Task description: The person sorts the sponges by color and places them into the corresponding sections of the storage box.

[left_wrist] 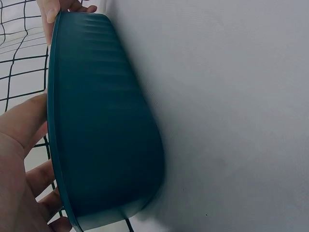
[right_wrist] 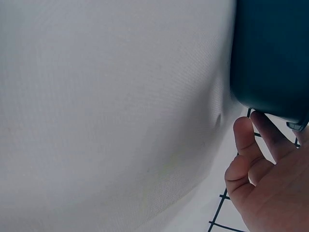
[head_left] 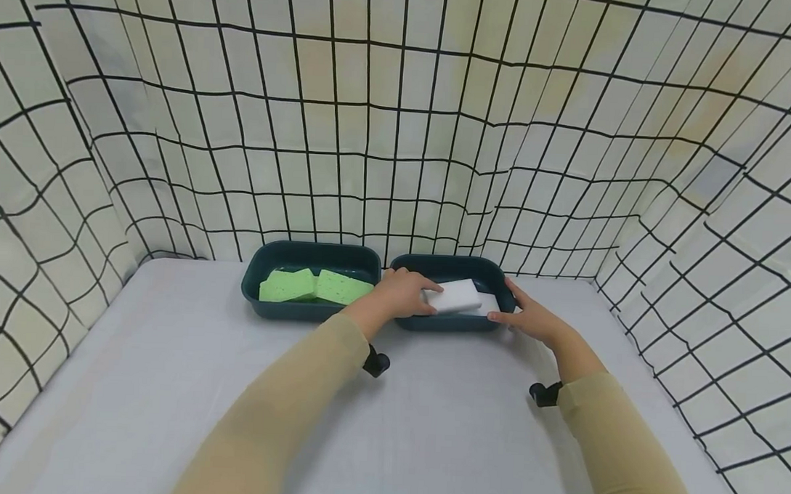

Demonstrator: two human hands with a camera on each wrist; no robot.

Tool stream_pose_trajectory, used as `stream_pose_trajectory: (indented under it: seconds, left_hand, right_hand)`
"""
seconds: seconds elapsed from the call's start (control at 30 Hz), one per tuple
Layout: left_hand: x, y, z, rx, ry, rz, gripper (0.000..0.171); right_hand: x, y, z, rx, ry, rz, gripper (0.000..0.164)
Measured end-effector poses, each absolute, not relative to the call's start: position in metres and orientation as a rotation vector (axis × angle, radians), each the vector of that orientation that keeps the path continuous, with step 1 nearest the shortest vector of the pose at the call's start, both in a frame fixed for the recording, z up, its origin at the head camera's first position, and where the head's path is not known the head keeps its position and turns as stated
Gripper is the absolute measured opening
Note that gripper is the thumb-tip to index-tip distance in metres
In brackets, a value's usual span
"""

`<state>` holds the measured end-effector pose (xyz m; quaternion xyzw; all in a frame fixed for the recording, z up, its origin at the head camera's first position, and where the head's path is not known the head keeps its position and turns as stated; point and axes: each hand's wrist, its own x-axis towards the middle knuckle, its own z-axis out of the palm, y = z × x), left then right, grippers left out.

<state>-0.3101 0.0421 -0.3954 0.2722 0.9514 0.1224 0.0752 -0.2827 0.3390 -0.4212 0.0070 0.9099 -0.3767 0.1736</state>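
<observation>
In the head view, a dark teal bin (head_left: 454,323) stands at the far side of the table. Two white sponges lie in it: the upper sponge (head_left: 455,295) rests tilted over a lower sponge (head_left: 488,305). My left hand (head_left: 400,292) reaches over the bin's left end and pinches the upper sponge at its left edge between thumb and fingers. At the other end, my right hand (head_left: 533,317) grips the bin's right corner, thumb at the front rim and fingers round the side. The left wrist view shows the bin's outer wall (left_wrist: 101,116), with the sponges hidden behind it.
A second teal bin (head_left: 295,311) stands close on the left, holding green sponges (head_left: 288,285) side by side. Black netting (head_left: 366,151) over white cloth rises behind and along both sides of the white-covered table (head_left: 428,422).
</observation>
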Motion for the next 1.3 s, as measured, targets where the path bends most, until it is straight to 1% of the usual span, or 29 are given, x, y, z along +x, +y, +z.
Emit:
stream_pose_trajectory:
  seconds: [0.2,0.33,0.6,0.73,1.0,1.3]
  left_hand:
    - [-0.315,0.042,-0.396,0.818,2.871,0.430,0.049]
    - [-0.320,0.039,-0.394,0.769,2.917,0.495,0.046]
    - [-0.329,0.031,-0.397,0.684,2.914,0.464,0.044]
    - [-0.330,0.028,-0.401,0.660,2.904,0.448,0.044]
    - [-0.330,0.024,-0.400,0.649,2.926,0.515,0.046]
    - [-0.323,0.016,-0.388,0.659,2.948,0.546,0.052]
  right_hand:
    - [-0.280,0.339,-0.422,0.012,2.596,-1.034,0.105]
    - [-0.280,0.340,-0.421,0.017,2.598,-1.022,0.107]
    - [-0.280,0.337,-0.419,0.007,2.592,-1.036,0.109]
    - [-0.281,0.337,-0.421,0.003,2.592,-1.025,0.111]
    - [-0.281,0.334,-0.420,-0.008,2.599,-1.018,0.111]
    - [-0.287,0.334,-0.421,-0.018,2.602,-1.014,0.108]
